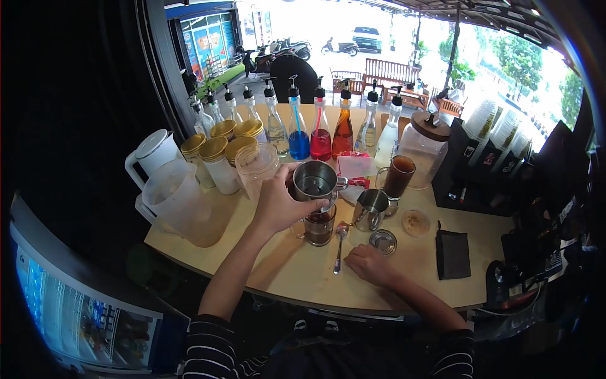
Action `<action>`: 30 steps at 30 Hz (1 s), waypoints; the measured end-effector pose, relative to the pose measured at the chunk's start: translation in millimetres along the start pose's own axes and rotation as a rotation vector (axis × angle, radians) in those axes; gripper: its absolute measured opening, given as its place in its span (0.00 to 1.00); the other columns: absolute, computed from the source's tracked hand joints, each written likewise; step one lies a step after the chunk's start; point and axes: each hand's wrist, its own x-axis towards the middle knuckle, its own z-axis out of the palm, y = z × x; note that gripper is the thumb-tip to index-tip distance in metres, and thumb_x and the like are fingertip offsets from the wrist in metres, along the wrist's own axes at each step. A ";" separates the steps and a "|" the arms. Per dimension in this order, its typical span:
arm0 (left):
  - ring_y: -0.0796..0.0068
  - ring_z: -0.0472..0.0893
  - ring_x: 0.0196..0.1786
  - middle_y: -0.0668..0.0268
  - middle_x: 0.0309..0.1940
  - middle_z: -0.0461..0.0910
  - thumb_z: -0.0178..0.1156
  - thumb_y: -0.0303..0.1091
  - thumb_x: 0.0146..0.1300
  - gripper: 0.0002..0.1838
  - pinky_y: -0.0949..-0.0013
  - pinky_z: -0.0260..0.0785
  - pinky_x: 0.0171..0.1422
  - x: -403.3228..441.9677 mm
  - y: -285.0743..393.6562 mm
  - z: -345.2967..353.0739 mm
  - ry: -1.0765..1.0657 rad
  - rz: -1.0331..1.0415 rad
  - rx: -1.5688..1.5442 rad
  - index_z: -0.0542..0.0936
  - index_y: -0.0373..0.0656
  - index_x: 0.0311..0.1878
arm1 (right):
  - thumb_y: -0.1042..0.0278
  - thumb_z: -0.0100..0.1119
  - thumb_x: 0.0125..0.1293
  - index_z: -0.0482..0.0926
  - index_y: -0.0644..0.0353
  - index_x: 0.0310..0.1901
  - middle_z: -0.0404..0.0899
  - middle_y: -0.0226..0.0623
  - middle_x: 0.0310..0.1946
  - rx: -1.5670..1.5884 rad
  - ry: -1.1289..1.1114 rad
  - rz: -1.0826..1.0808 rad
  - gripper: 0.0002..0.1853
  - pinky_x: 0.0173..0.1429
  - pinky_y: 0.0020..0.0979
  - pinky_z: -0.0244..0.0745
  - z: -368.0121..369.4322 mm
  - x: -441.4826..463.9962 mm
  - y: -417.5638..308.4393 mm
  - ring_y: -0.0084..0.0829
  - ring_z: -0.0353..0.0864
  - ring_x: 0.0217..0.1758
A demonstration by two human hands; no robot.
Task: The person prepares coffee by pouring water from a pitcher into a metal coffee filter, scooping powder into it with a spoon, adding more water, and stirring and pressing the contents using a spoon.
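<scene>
My left hand grips a stainless-steel cup with a side handle, tilted so that its inside faces me. Directly below it stands a glass mug with dark liquid in it. Whether the cup touches the mug's rim I cannot tell. My right hand rests on the table with its fingers curled in, and nothing shows in them. Just left of it lies a metal spoon; right behind it is a round metal lid. A steel pitcher stands farther back.
Syrup bottles with pumps line the back. Gold-lidded jars and a plastic jug stand left. A mug of brown drink, a wooden-lidded jar, a round plastic lid and a dark cloth are on the right.
</scene>
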 end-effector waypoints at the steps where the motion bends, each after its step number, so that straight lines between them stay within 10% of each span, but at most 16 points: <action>1: 0.68 0.81 0.52 0.55 0.48 0.81 0.80 0.38 0.40 0.40 0.66 0.74 0.59 -1.1 0.7 0.6 0.002 0.000 0.012 0.71 0.33 0.55 | 0.77 0.62 0.53 0.79 0.63 0.32 0.77 0.39 0.28 -0.002 0.001 -0.001 0.04 0.37 0.39 0.73 -1.2 0.6 0.6 0.40 0.78 0.33; 11: 0.67 0.83 0.49 0.56 0.45 0.82 0.80 0.38 0.38 0.40 0.65 0.76 0.55 -9.8 -1.5 9.1 0.069 0.100 0.090 0.72 0.35 0.55 | 0.74 0.56 0.63 0.75 0.64 0.49 0.78 0.47 0.43 -0.257 0.617 0.405 0.12 0.55 0.40 0.70 -56.3 20.4 47.6 0.45 0.78 0.48; 20: 0.69 0.78 0.56 0.58 0.51 0.78 0.80 0.33 0.40 0.41 0.65 0.70 0.63 -13.8 -18.6 20.6 0.123 0.224 -0.084 0.68 0.37 0.57 | 0.65 0.50 0.74 0.72 0.64 0.41 0.75 0.31 0.30 0.490 0.512 0.706 0.10 0.43 0.25 0.71 -35.0 -1.3 84.2 0.19 0.74 0.36; 30: 0.68 0.77 0.59 0.55 0.56 0.74 0.80 0.32 0.41 0.42 0.66 0.69 0.65 -14.5 -28.5 23.6 0.066 0.087 -0.261 0.66 0.38 0.59 | 0.63 0.50 0.74 0.71 0.59 0.40 0.72 0.25 0.29 0.715 0.550 0.711 0.08 0.42 0.19 0.67 -52.6 16.2 80.8 0.14 0.70 0.35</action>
